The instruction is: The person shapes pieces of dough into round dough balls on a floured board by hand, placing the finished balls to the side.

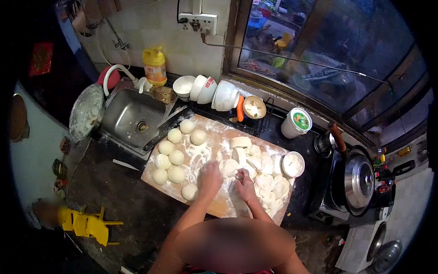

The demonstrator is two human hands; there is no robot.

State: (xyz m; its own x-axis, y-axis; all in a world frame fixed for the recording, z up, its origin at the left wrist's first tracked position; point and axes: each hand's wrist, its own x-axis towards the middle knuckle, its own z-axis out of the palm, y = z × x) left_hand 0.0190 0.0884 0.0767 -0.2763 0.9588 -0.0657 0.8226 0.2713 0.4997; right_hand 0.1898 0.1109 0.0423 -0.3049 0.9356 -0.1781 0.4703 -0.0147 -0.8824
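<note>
Both hands are over a floured wooden board (212, 122). My left hand (211, 179) is closed, its fingertips hidden, at the left edge of a piece of dough (229, 168). On that piece's right side, my right hand (245, 184) has its fingers drawn together; whether they grip dough is too small to tell. Round dough balls (176, 174) lie on the left of the board. Thick cut dough pieces (240, 142) and flattened dough pieces (264, 182) crowd the right part. A white bowl of flour (293, 164) sits at the board's right edge.
A metal sink (137, 114) is at the upper left, with a large floured basin (87, 113) beside it. Bowls (207, 89) and a yellow bottle (154, 66) line the wall. Right of a white tub (296, 123) stands a lidded pan (359, 179) on the stove.
</note>
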